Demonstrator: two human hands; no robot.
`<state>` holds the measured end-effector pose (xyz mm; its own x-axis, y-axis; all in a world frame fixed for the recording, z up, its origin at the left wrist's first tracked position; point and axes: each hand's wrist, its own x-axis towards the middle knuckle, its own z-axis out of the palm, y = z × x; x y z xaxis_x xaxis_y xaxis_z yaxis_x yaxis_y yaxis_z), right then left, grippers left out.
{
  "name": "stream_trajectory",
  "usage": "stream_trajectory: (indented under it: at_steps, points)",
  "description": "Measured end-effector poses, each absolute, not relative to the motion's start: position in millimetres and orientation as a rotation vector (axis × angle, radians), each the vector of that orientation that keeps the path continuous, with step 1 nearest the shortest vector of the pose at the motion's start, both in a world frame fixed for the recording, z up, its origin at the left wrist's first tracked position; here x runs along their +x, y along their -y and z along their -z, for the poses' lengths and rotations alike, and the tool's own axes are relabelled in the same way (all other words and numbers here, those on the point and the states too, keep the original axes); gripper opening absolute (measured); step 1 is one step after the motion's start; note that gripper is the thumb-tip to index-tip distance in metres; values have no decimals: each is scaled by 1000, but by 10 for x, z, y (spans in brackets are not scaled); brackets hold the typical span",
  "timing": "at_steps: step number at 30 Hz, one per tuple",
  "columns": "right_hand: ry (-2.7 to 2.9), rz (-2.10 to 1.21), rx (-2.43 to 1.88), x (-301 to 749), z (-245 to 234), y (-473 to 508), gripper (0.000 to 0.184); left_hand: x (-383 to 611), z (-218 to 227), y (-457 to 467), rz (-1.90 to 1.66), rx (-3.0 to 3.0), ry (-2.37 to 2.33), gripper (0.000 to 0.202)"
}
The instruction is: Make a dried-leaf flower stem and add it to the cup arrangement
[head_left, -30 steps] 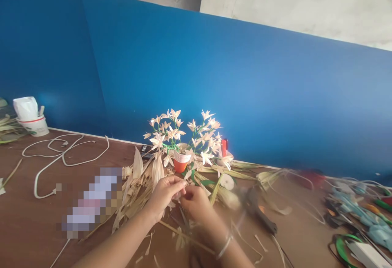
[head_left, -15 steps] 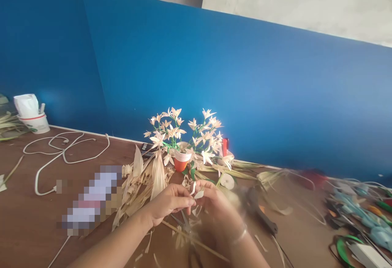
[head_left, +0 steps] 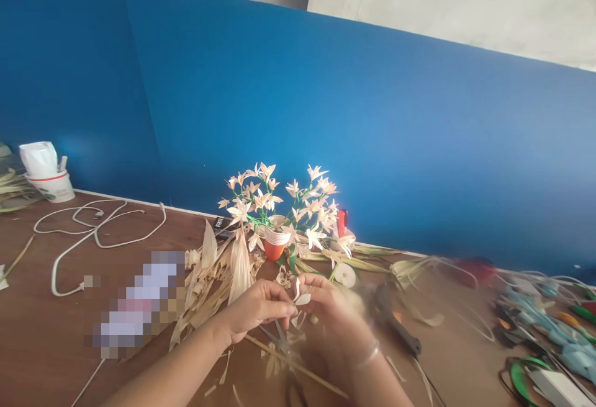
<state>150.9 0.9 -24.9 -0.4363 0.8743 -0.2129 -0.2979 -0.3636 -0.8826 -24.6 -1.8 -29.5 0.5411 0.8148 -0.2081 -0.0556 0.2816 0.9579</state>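
Observation:
My left hand [head_left: 254,309] and my right hand [head_left: 333,311] meet over the brown table [head_left: 41,332], fingers pinched together on a small pale petal piece [head_left: 302,297] cut from dried leaf. A silver bangle sits on my right wrist. Just beyond my hands stands an orange paper cup [head_left: 274,244] filled with cream handmade flowers [head_left: 279,199] on green stems. Dried husk leaves [head_left: 218,277] lie heaped to the left of my hands. Scissors [head_left: 282,339] lie on the table under my hands.
A black glue gun [head_left: 395,320] lies right of my hands. White cable [head_left: 93,233] loops at the left, near a white cup [head_left: 49,183]. Tools, cords and green tape [head_left: 524,376] crowd the right end. Blue boards [head_left: 372,140] back the table.
Both hands rose slightly from the table and the pale petal piece now shows between the fingertips; the right hand shifted a little to the right.

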Motion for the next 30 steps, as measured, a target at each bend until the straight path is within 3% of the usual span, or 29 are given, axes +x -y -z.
stream_trajectory:
  at_steps: [30]
  points:
    - [1095, -1856, -930, 1536, 194, 16, 15, -254, 369, 5, -664, 1133, -754, 14]
